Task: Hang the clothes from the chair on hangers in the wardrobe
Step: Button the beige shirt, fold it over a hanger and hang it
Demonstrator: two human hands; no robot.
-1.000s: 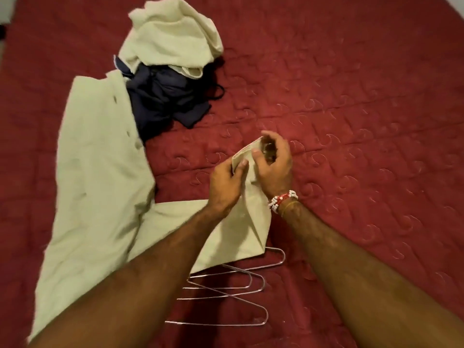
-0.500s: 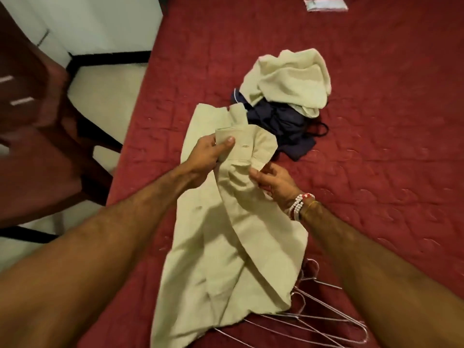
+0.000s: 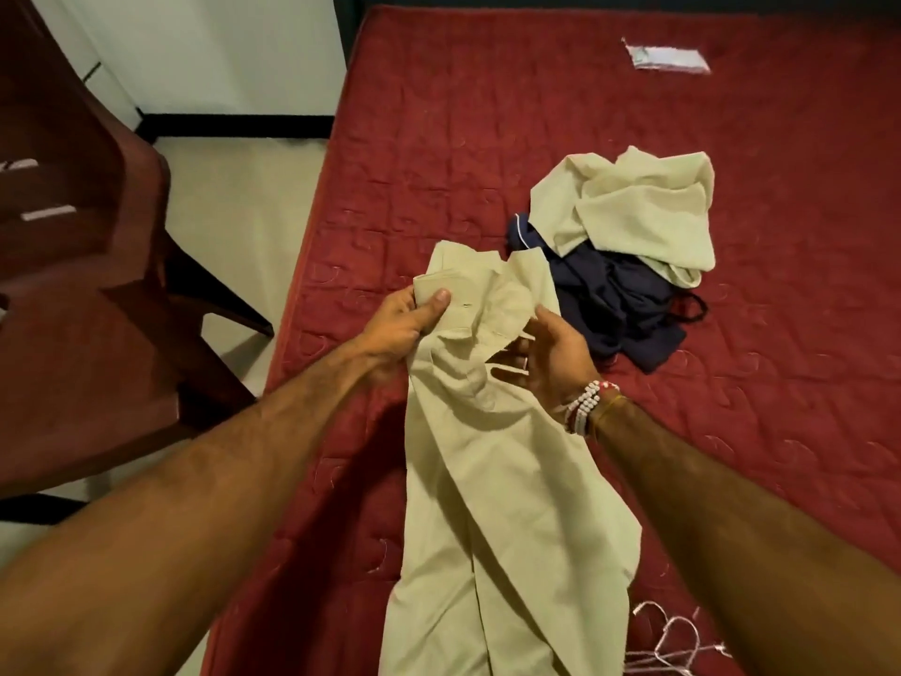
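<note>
Beige garment (image 3: pixel 492 480): it hangs in front of the person above the near edge of the red bed (image 3: pixel 487 114), with its top end held up between the 2 hands and its long body falling down. The lower end is cut off by the bottom border, so I cannot tell if it is a shirt or trousers (a small buttonhole shows in the top band).

The fingers of the left hand (image 3: pixel 404 324) are hidden behind the cloth; only the thumb and the back of the hand show. Part of the right hand (image 3: pixel 556 358) is covered by a fold. The wire hangers (image 3: pixel 673 646) lie on the bed at the lower right, partly behind the right forearm and cut by the border, so their count is not clear. A dark blue garment (image 3: pixel 614 304) lies on the bed, mostly under another beige cloth (image 3: pixel 634 207). A small pale flat thing (image 3: pixel 668 58) lies at the far end of the bed, too blurred to name. The brown chair (image 3: pixel 73 285) stands on the floor at the left and is only partly in view.

The left hand grips the top band, with the thumb pressed flat on its front. The right hand is turned palm up, its thumb on the edge of the fold and its fingers reaching under the cloth, holding it. Beaded bracelets (image 3: pixel 585 407) sit on the right wrist. Both forearms stretch forward from the bottom corners.
</note>
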